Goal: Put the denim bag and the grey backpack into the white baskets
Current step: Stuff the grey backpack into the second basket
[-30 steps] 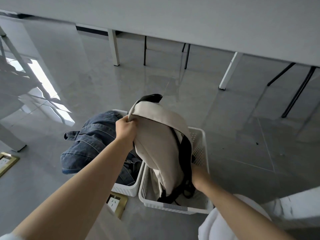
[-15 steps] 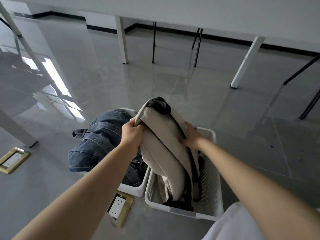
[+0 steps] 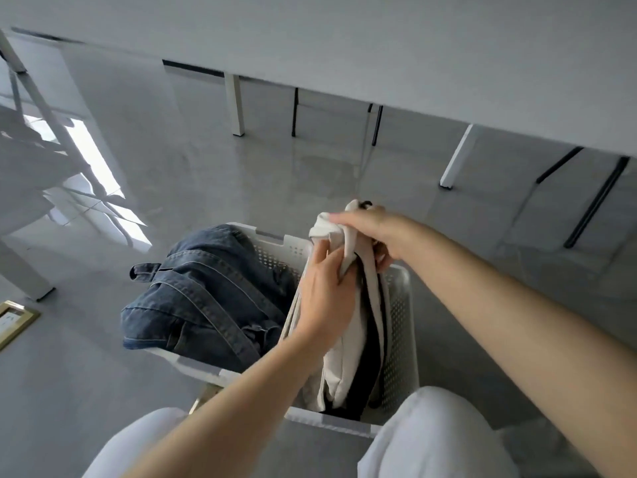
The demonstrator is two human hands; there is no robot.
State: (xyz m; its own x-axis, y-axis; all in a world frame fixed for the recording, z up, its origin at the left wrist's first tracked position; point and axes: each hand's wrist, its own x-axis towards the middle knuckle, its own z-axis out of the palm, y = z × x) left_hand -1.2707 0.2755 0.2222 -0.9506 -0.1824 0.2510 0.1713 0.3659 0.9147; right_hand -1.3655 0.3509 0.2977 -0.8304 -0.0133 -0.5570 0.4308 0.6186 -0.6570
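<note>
The denim bag (image 3: 206,298) lies bulging out of the left white basket (image 3: 279,243) on the floor. The pale grey backpack (image 3: 348,360), with black straps, stands upright inside the right white basket (image 3: 400,339). My left hand (image 3: 327,301) grips the backpack's upper front fabric. My right hand (image 3: 372,232) is closed over its top end, just above the basket's far rim. The backpack's lower part is hidden inside the basket.
A long white table (image 3: 379,46) spans the far side, with white legs (image 3: 236,105) and black chair legs (image 3: 596,198) under it. A brass floor socket (image 3: 13,320) sits at the left edge. My white-trousered knees (image 3: 437,439) are close to the near basket rim.
The backpack has sunk deeper into the right basket. My right hand moved from the backpack's side up to its top, and my left hand shifted to the front. The view came closer.
</note>
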